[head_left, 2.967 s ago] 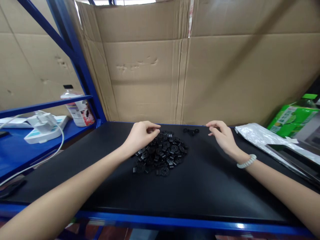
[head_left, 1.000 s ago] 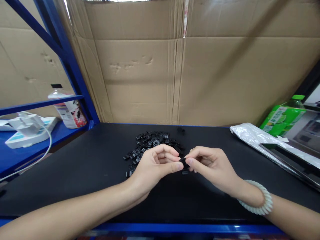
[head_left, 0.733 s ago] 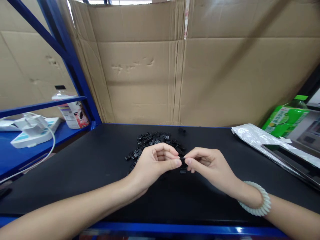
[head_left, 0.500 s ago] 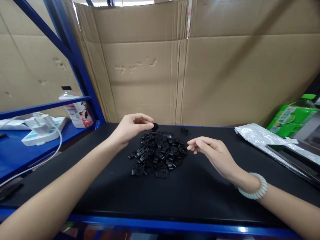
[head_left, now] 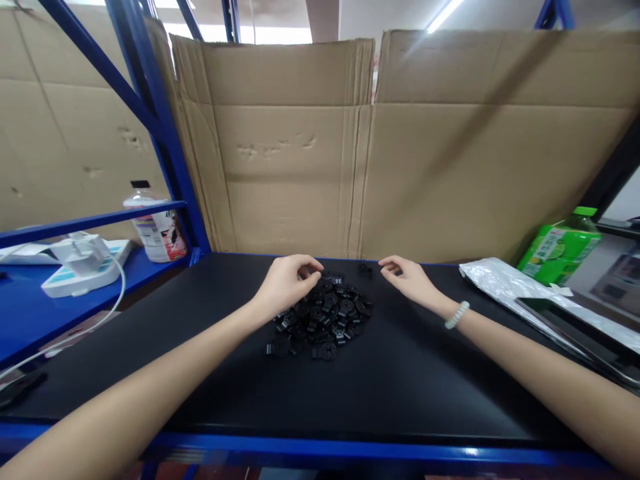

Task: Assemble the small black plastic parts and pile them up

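A heap of small black plastic parts (head_left: 327, 320), several with round, perforated discs, lies mid-table. My left hand (head_left: 287, 287) reaches over the heap's upper left side. Its thumb and forefinger are drawn together at the top of the heap, and whatever they hold blends into the black behind. My right hand (head_left: 407, 277) hovers right of the heap, fingers loosely curled with a gap between thumb and forefinger, and nothing shows in it. A few separate black pieces (head_left: 365, 270) lie near its fingertips at the table's back. A pale coil bracelet (head_left: 457, 315) circles the right wrist.
Cardboard panels (head_left: 280, 180) stand behind the black table (head_left: 225, 393). At left, a blue shelf holds a bottle (head_left: 157, 233) and a white power strip (head_left: 83, 270). A silver bag (head_left: 493, 277), a dark tablet-like device (head_left: 575, 333) and a green pack (head_left: 560, 250) are at right.
The view has tilted upward. My left hand moved right over the heap; the black part that showed at its fingertips no longer stands out. My right hand moved farther back, toward the separate pieces.
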`<state>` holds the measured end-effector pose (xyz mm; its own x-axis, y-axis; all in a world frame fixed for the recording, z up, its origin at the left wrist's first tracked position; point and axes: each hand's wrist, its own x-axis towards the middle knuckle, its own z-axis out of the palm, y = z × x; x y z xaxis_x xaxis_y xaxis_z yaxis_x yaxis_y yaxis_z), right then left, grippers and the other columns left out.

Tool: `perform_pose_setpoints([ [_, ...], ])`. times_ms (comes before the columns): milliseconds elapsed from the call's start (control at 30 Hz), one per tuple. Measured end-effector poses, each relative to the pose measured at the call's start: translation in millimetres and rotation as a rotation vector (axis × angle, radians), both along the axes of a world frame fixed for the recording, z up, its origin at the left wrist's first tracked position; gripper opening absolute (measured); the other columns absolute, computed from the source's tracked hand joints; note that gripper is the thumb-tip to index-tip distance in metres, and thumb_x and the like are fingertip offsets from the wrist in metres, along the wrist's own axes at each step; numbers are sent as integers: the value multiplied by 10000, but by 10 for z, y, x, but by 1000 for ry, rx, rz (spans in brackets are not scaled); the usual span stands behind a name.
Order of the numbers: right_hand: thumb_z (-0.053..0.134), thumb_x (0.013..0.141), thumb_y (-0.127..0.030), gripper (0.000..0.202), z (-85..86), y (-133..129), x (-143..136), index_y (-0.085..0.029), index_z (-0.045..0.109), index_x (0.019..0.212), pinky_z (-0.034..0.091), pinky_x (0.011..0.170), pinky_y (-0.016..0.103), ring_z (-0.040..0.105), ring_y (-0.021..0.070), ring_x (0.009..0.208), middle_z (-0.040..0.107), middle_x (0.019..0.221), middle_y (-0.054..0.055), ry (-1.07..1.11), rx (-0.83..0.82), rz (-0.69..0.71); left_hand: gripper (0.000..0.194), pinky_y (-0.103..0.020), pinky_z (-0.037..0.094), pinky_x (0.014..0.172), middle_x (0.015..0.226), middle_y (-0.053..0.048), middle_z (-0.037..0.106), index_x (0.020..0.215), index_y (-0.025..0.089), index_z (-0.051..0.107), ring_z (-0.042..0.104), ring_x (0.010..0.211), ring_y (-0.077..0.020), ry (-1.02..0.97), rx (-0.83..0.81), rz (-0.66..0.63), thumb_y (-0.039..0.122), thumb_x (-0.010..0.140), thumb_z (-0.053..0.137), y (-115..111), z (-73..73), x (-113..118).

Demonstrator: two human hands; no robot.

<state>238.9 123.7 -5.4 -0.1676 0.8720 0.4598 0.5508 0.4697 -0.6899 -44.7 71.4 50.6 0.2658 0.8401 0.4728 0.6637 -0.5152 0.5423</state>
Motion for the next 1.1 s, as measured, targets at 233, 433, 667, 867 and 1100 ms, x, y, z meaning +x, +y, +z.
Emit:
perform_pose_setpoints([
  [233, 572, 909, -286, 264, 75, 537, -137, -170, 583, 1146, 487, 897, 441, 582, 221, 1050, 582, 1203, 85, -277, -61, 172, 182, -209, 490, 579, 798, -34, 708, 845, 158, 717, 627, 663, -138, 14, 50, -215, 121, 771, 556, -298, -169, 254],
  [433, 609, 885, -271, 195, 97, 473, -131, -130, 614, 1020, 533, 784, 375, 635, 171, 852, 650, 973, 50, -241, -174, 224, 177, -212, 495, 584, 781, -38, 699, 827, 152, 713, 625, 655, -133, -62, -15, -314, 122, 791, 542, -454, -225, 332],
  [667, 689, 747, -245, 387, 100, -515, -233, -156, 568, 1103, 525, 825, 339, 650, 151, 786, 646, 804, 8, 91, -177, 230, 413, -310, 563, 723, 1123, -119, 621, 1134, 143, 571, 651, 862, -187, -451, -361, -264, 230, 740, 660, -585, -298, 445],
  [867, 752, 677, -207, 353, 87, -1037, -470, -186, 609, 998, 528, 742, 304, 627, 143, 739, 620, 738, -17, 393, -268, 355, 364, -329, 546, 815, 943, -78, 662, 995, 127, 626, 639, 848, -180, -616, -524, -307, 237, 670, 748, -648, -324, 503],
  [1100, 768, 699, -201, 287, 92, -1126, -478, -179, 624, 946, 501, 710, 261, 612, 119, 721, 651, 780, -4, 443, -349, 455, 134, -241, 506, 719, 739, -13, 678, 802, 145, 689, 618, 716, -131, -645, -490, -296, 240, 722, 739, -636, -308, 461],
])
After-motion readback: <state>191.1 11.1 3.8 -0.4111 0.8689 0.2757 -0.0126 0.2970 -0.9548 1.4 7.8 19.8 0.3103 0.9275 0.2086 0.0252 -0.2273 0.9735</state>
